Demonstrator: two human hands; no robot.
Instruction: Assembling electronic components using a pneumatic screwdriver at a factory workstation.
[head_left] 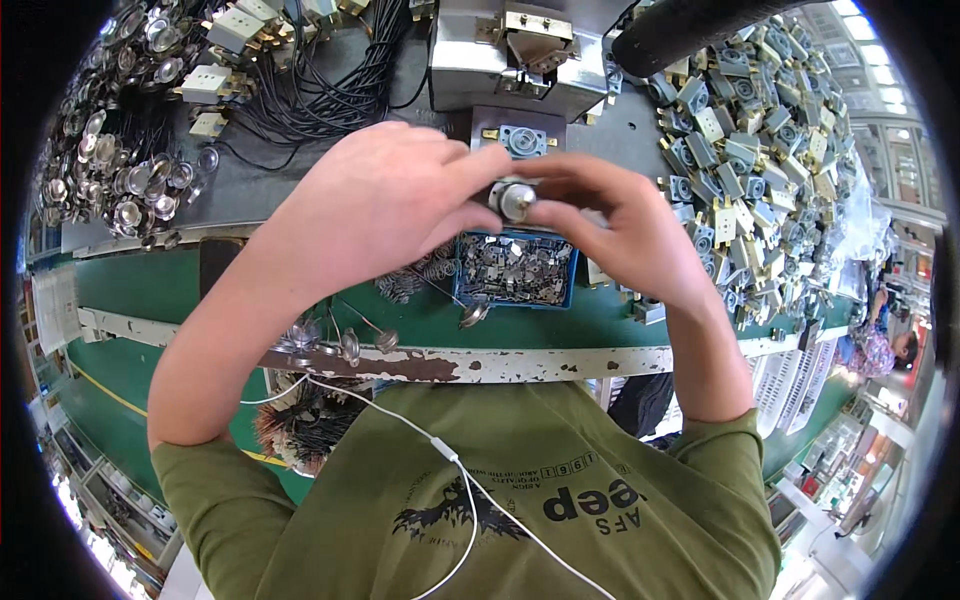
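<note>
A small round metal part [516, 201] with a shiny domed end is between my two hands, in front of the metal machine. My left hand [395, 190] pinches its left side with thumb and forefinger. My right hand [625, 220] curls round from the other side, its thumb and fingertips closed on the part. The fingers hide much of it. Just beyond my fingertips, a grey switch housing [522, 141] with brass tabs rests on the machine's front plate. Below my hands stands a blue tray [571, 285] of small metal pieces.
Shiny metal discs [130, 190] with wires heap at the left, beside black cables [330, 90]. Many grey and white switch housings [740, 150] cover the right. A steel press [470, 70] stands ahead, with a dark tube [690, 35] overhead. Coil springs [400, 285] lie left of the tray.
</note>
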